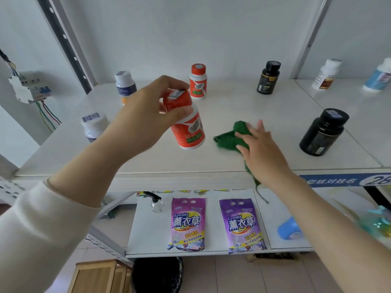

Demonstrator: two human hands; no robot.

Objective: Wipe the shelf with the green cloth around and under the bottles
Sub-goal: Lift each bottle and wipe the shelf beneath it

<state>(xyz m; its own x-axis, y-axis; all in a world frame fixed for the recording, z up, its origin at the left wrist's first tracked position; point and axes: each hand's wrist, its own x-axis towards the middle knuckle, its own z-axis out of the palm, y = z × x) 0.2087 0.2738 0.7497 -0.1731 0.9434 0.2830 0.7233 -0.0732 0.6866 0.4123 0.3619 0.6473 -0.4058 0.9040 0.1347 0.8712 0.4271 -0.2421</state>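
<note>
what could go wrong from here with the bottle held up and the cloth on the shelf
1. The left hand grips the orange bottle mostly round its cap, tilted above the shelf; it might slip and fall.
2. The right hand presses the green cloth not far from the large black bottle near the front edge; a wide sweep could knock it off.

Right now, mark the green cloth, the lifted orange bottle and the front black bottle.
green cloth [227, 138]: head view, bunched fabric at its left end.
lifted orange bottle [191, 135]: head view, label on its body.
front black bottle [320, 135]: head view, middle of its body.
</note>
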